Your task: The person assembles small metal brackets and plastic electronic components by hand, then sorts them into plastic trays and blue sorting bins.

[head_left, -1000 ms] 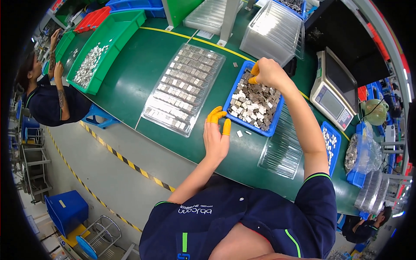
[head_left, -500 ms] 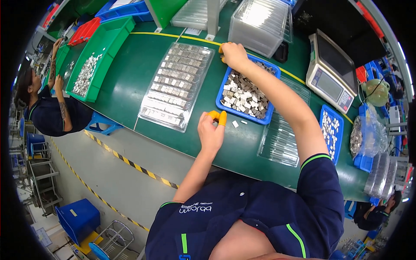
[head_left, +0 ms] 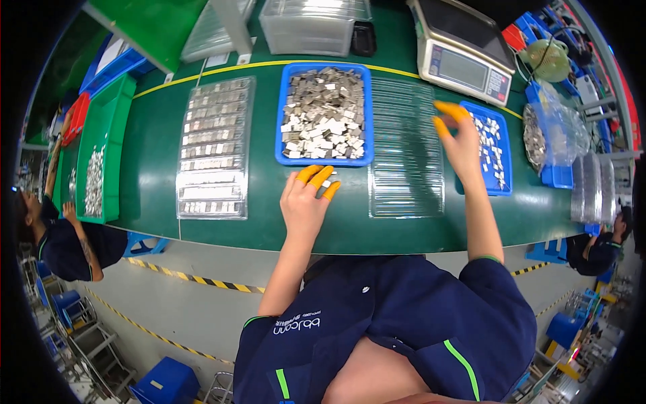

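My left hand, yellow covers on its fingertips, is on the green table just below a blue tray. Its thumb and fingers are apart, with small white pieces by the tips; whether it touches them I cannot make out. The tray holds a heap of small grey and white blocks. My right hand, also with yellow fingertip covers, hovers with fingers spread and nothing between them. It is between an empty clear ribbed tray and a smaller blue tray of scattered white pieces.
A clear tray with rows of blocks lies to the left. Beyond it is a green bin, near a co-worker. A weighing scale and stacked clear trays stand at the back. Another person sits far right.
My right hand has left the far edge of the blue block tray and come right and nearer. My left hand now reaches the loose pieces. The view has turned; the block tray sits straighter.
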Demonstrator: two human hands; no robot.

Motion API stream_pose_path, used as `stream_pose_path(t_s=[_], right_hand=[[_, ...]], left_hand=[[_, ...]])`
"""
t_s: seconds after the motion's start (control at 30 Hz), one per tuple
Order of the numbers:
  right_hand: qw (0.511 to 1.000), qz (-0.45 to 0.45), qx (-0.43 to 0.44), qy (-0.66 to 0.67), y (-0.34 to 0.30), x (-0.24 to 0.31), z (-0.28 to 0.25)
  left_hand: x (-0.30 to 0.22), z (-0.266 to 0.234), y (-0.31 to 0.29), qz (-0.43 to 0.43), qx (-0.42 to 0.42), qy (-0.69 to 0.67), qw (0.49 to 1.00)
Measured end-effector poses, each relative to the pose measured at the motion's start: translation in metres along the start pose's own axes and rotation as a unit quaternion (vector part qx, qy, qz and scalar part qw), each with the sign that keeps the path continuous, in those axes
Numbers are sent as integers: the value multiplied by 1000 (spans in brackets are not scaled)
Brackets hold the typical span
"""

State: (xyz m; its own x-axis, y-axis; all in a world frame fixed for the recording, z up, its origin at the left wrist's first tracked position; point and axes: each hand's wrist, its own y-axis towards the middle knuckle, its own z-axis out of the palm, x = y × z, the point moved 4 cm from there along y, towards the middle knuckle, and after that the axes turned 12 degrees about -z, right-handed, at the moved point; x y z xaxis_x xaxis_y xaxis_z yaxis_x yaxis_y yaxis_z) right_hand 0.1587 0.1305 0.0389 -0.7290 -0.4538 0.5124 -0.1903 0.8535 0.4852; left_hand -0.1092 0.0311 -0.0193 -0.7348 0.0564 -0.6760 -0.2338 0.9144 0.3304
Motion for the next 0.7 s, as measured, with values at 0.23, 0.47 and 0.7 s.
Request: stream_pose_path(t_s=[0.23,0.47,0.7], right_hand=[[948,229,-199,101,-126,-42,-55],[938,240,-154,197,-104,-24,-43],[872,233,-158,401,-78,3,-45]], left_hand=[[-6,8,-3,47,17,47,998],[-35,0,4,97,-25,-6,995],[-47,-13,52,148,-143,16,979]])
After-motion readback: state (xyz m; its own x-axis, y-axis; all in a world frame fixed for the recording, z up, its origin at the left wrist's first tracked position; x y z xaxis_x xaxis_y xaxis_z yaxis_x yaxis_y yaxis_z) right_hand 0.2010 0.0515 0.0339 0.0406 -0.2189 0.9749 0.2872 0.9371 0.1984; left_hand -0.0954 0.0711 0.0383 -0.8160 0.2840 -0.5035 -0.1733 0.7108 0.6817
